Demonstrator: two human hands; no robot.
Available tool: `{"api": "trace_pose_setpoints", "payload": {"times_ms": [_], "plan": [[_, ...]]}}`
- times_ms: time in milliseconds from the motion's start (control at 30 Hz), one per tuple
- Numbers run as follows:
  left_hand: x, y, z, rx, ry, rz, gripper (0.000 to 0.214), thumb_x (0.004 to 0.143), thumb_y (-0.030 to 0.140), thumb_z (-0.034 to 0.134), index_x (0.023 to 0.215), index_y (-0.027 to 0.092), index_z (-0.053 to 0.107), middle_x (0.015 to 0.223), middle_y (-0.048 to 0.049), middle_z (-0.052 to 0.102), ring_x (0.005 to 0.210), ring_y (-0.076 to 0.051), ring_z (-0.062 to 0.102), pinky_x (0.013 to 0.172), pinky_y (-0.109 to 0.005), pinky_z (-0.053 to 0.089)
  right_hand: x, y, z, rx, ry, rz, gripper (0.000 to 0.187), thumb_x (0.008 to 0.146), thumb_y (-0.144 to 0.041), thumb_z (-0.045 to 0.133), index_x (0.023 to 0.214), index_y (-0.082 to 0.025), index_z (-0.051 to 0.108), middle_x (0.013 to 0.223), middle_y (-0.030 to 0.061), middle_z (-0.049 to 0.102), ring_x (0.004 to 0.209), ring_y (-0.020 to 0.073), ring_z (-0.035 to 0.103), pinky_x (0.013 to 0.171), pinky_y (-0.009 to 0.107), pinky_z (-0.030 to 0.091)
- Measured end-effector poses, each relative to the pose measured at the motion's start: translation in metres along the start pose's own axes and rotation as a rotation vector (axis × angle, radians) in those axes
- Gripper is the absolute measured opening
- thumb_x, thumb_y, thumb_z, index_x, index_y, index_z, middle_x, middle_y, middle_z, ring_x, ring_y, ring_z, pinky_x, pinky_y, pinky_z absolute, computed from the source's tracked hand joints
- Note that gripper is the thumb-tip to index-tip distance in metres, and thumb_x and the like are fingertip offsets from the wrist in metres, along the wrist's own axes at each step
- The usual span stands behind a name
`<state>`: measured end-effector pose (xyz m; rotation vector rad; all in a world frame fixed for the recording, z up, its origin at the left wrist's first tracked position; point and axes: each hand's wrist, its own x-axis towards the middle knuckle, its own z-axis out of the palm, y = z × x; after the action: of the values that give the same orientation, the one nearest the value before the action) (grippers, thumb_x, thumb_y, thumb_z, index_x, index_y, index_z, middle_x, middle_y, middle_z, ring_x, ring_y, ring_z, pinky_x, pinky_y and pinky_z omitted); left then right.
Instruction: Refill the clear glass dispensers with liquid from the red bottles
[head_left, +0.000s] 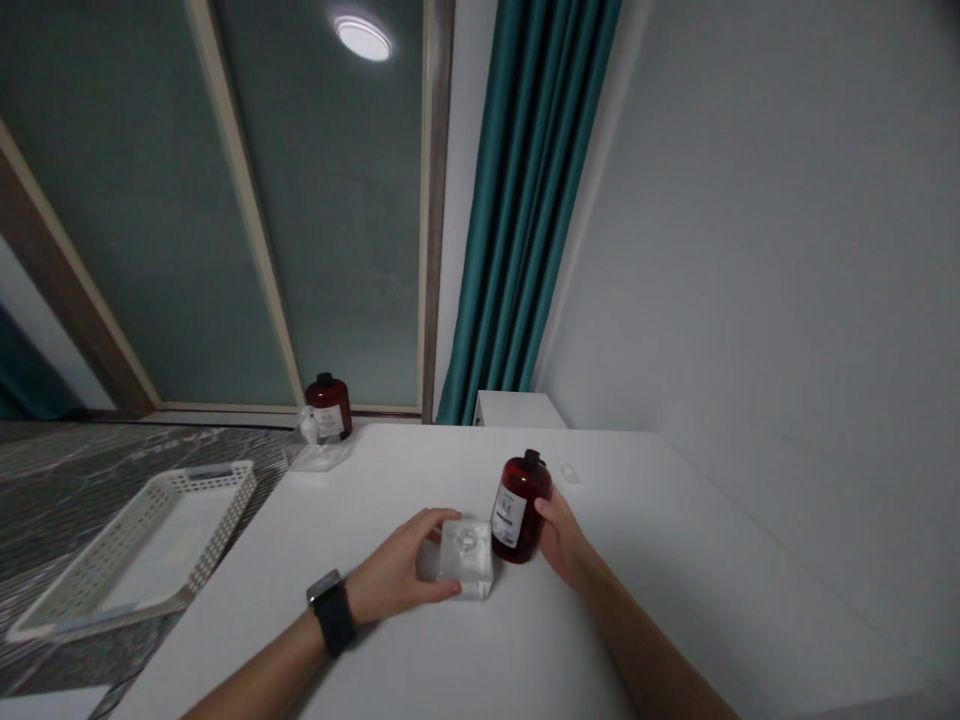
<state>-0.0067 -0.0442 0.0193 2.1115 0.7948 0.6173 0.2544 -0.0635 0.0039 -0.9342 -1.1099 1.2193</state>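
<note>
Dark red bottle [531, 490], black-capped and white-labelled, over the middle of the white desk [420, 660], slightly tilted with its top toward the right. Held in the right hand [566, 545], fingers closed around the right side and thumb across the front. Cannot tell whether touching the desk or lifted just above. Just left of the bottle, a clear container [465, 560], clasped between thumb and fingers of the left hand [397, 570]; on that wrist, a dark watch [332, 612]. Beyond the right hand, a small clear piece [568, 471]. At the far left corner, a second red bottle [339, 396], upright behind a clear tray [319, 459]. Left of the desk, a white perforated basket [101, 545].
</note>
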Motion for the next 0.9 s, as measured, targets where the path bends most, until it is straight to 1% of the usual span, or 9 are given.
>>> {"api": "trace_pose_setpoints", "payload": {"times_ms": [100,200,333,467,633,733,800,867,900], "plan": [[0.000,0.002,-0.001,0.023,-0.005,0.020,0.066,0.070,0.023,0.076,0.129,0.022,0.046,0.128,-0.0095,0.059,0.113,-0.027,0.057,0.100,-0.045,0.046,0.003,0.001,0.003,-0.106,0.033,-0.101,0.068,0.071,-0.048,0.075,0.128,-0.027,0.044,0.133,0.0099,0.060,0.124,0.0320,0.057,0.110,0.053,0.039],[0.000,0.004,-0.002,0.046,-0.009,0.029,0.067,0.070,0.023,0.077,0.130,0.023,0.046,0.128,-0.0092,0.059,0.113,-0.028,0.058,0.099,-0.045,0.047,0.010,0.000,0.009,-0.247,0.029,-0.166,0.069,0.071,-0.041,0.077,0.128,-0.027,0.040,0.131,0.0096,0.058,0.121,0.0285,0.058,0.109,0.051,0.040],[0.000,0.007,-0.003,0.049,-0.002,0.015,0.065,0.069,0.022,0.077,0.128,0.022,0.048,0.124,-0.0080,0.061,0.109,-0.027,0.059,0.097,-0.041,0.048,0.028,-0.005,0.018,-0.383,-0.017,-0.197,0.063,0.072,-0.032,0.074,0.125,-0.025,0.042,0.126,0.0089,0.058,0.117,0.0250,0.059,0.108,0.048,0.042],[0.000,0.011,-0.004,0.035,-0.002,-0.002,0.065,0.068,0.019,0.079,0.126,0.022,0.050,0.121,-0.0070,0.061,0.107,-0.026,0.059,0.095,-0.039,0.048,0.047,-0.005,0.024,-0.428,-0.063,-0.190,0.062,0.073,-0.028,0.072,0.126,-0.025,0.040,0.128,0.0096,0.057,0.117,0.0236,0.059,0.108,0.047,0.042],[-0.002,0.010,-0.003,0.007,0.002,0.012,0.065,0.070,0.019,0.078,0.128,0.022,0.048,0.124,-0.0080,0.060,0.111,-0.025,0.058,0.098,-0.039,0.047,0.058,-0.004,0.028,-0.535,-0.043,-0.225,0.064,0.074,-0.029,0.069,0.131,-0.022,0.040,0.134,0.0118,0.055,0.127,0.0264,0.052,0.115,0.050,0.032],[-0.002,0.008,-0.002,0.010,0.007,0.022,0.065,0.071,0.021,0.077,0.128,0.022,0.047,0.124,-0.0084,0.060,0.110,-0.026,0.058,0.098,-0.040,0.047,0.056,-0.005,0.025,-0.640,-0.041,-0.222,0.068,0.077,-0.030,0.066,0.138,-0.021,0.037,0.142,0.0134,0.050,0.134,0.0275,0.046,0.117,0.051,0.027],[-0.002,0.007,-0.002,0.008,0.010,0.026,0.065,0.071,0.022,0.077,0.129,0.022,0.047,0.125,-0.0088,0.059,0.111,-0.026,0.058,0.098,-0.040,0.047,0.051,-0.006,0.020,-0.718,-0.066,-0.233,0.072,0.079,-0.031,0.066,0.143,-0.022,0.034,0.149,0.0136,0.044,0.140,0.0278,0.039,0.119,0.052,0.023],[-0.002,0.007,-0.002,0.008,0.008,0.022,0.065,0.071,0.022,0.077,0.128,0.022,0.047,0.125,-0.0090,0.059,0.111,-0.026,0.058,0.098,-0.040,0.048,0.045,-0.008,0.011,-0.782,-0.088,-0.293,0.071,0.083,-0.033,0.062,0.147,-0.024,0.031,0.154,0.0126,0.039,0.144,0.0269,0.034,0.120,0.052,0.021],[-0.002,0.008,-0.002,0.011,0.005,0.018,0.065,0.071,0.022,0.077,0.128,0.022,0.047,0.125,-0.0090,0.060,0.111,-0.026,0.058,0.098,-0.041,0.048,0.042,-0.010,0.004,-0.790,-0.088,-0.335,0.067,0.087,-0.034,0.057,0.148,-0.025,0.029,0.154,0.0122,0.039,0.144,0.0255,0.034,0.119,0.051,0.024]]}}
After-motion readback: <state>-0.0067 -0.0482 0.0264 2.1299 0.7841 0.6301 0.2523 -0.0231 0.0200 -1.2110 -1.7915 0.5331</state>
